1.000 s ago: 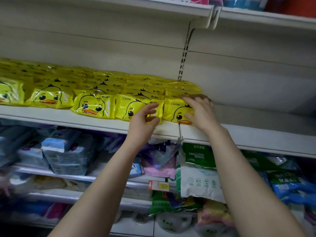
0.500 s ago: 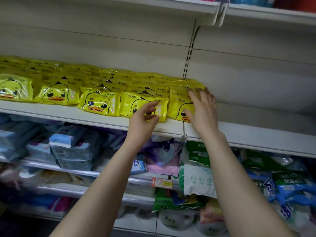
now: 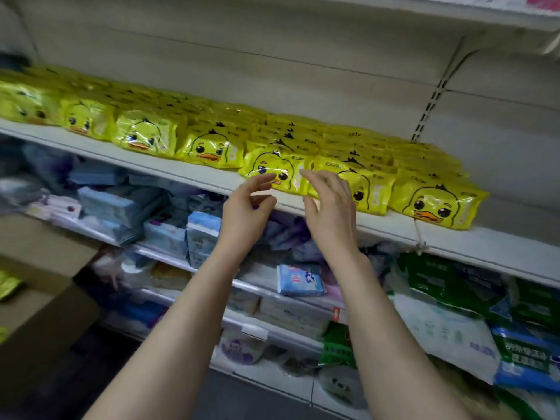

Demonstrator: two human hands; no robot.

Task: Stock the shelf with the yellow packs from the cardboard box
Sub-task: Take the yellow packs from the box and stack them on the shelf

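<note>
Left hand [image 3: 245,209] and right hand [image 3: 330,209] empty, fingers [image 3: 261,180] loosely curled, at the shelf [image 3: 127,156] edge; cardboard box [image 3: 45,301] lies below-left of the shelf, nearer the left hand.

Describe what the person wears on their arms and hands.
Nothing worn shows. The left hand and right hand are bare, with no gloves. No ring can be made out, though the picture is slightly blurred. The left forearm and right forearm are bare down to the frame's lower edge, with no sleeve, watch, bracelet or marking in view.
</note>
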